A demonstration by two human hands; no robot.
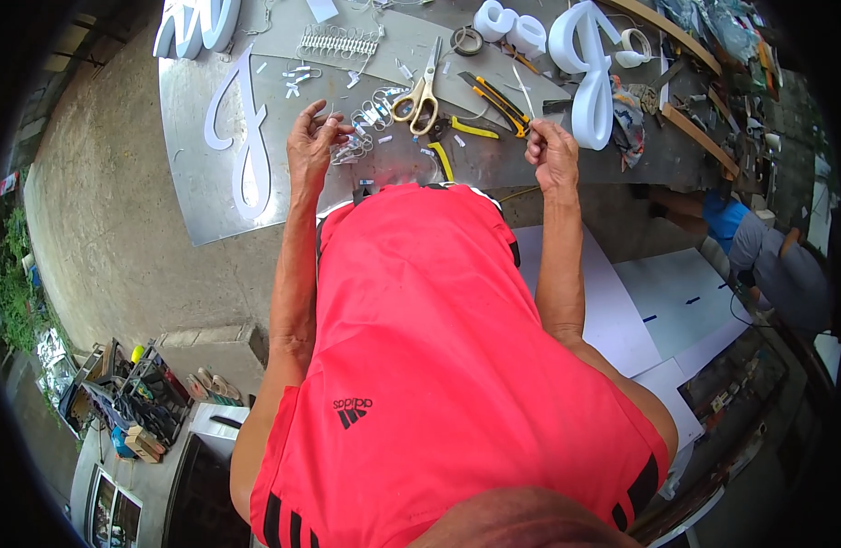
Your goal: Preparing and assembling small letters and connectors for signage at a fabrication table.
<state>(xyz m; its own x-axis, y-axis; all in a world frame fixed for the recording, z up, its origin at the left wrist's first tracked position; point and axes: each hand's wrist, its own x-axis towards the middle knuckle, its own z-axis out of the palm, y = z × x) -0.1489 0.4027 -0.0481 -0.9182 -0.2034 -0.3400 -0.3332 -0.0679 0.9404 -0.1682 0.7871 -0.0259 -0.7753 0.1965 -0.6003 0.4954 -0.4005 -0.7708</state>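
Note:
My left hand (313, 142) is raised over the near side of the metal table, its thumb and fingers pinched together. Whatever lies between those fingertips is too small to make out. Beside it are small white light modules (370, 117) strung on thin wire. In my right hand (554, 155), thumb and fingers grip a thin white strip (522, 88) that points up and away. An orange-and-black utility knife (496, 100) lies just left of that hand. Between the hands are scissors (427, 87) with cream handles and a yellow-handled hand tool (475, 128).
A flat white script letter (256, 119) lies on the metal table (188, 155) at left. A thick white letter (592, 114) stands at right, near tape rolls (467, 39) and wooden strips (699, 139). Large white panels (580, 283) sit below right; another person (786, 265) is beyond.

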